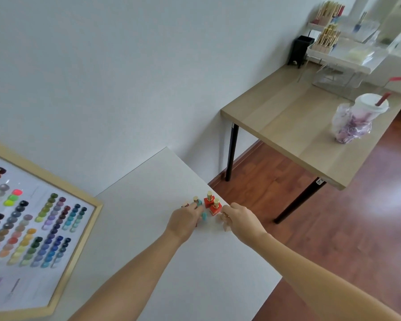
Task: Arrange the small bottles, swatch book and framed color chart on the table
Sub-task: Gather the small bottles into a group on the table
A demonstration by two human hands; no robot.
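Several small gold-capped bottles stand near the right edge of the white table: two red bottles and a teal bottle. My left hand is curled over more small bottles, its fingers touching the teal bottle, with another teal one beside it. My right hand pinches a pale beige bottle just right of the red ones. The wood-framed color chart with rows of colored dots lies at the left. No swatch book is in view.
The white table's right edge drops to a red-brown wood floor. Beyond stands a wooden desk with black legs, carrying a lidded cup in a plastic bag, clear organizers and a black holder. A white wall backs both.
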